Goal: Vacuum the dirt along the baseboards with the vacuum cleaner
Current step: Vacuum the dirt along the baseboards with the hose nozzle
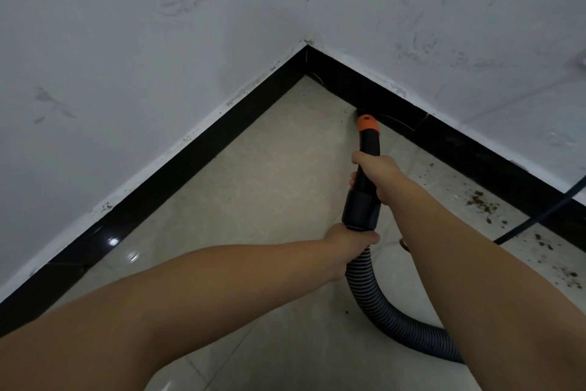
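A black vacuum wand with an orange collar (367, 124) points at the black baseboard (444, 137) on the right wall, its tip touching the floor edge there. My right hand (379, 173) grips the black wand just below the collar. My left hand (350, 240) grips the base of the wider black cuff (361, 211), where the ribbed grey hose (380, 311) begins. The hose curves down and right behind my right forearm. Brown dirt crumbs (482, 202) lie scattered along the right baseboard, to the right of the nozzle.
Two white scuffed walls meet in a corner (307, 45), with a second black baseboard (177, 168) along the left wall. A dark cable (539, 219) runs across the floor and up the right wall. Beige floor tiles (269, 175) spread between the baseboards.
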Demonstrator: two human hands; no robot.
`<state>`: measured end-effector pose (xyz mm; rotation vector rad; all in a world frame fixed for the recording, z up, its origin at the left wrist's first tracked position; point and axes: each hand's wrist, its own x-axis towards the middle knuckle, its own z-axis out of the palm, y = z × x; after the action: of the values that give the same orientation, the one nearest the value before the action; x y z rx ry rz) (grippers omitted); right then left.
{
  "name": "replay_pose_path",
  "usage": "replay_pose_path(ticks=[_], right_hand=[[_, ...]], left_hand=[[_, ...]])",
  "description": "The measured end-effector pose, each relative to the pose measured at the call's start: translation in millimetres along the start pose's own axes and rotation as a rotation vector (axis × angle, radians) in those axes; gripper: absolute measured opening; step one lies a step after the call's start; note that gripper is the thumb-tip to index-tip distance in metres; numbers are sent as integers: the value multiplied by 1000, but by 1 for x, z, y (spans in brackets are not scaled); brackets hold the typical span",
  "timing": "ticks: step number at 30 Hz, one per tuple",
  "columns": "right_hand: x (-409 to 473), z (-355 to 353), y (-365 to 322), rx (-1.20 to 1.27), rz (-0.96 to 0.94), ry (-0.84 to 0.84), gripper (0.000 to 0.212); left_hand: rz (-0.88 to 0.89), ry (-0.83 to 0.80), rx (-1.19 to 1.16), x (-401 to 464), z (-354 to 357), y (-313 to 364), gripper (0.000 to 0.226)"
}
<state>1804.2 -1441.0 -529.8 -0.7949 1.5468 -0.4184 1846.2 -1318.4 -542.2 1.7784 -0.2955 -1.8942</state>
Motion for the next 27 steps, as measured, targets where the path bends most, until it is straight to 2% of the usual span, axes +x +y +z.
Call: replay_pose_path(ticks=[4,10,15,20,24,27], right_hand=[[2,4,-1,-56,6,-36,14],[7,-14,-2,-69,25,-33,16],[7,-9,-8,-188,20,-99,20],[19,-4,-20,-129,0,-56,25],[24,12,-37,-212,-22,-133,26],[27,27,-47,-271,-32,-191,27]], left_hand=[[-1,-5,-31,0,2,-2,13],[7,-48,-42,-1,14,-2,35],[-4,-43,-105,-1,23,-2,21],[21,-9,-113,7,13,15,27],[17,5,-185,10,9,28,36],[23,12,-246,15,3,33,30]])
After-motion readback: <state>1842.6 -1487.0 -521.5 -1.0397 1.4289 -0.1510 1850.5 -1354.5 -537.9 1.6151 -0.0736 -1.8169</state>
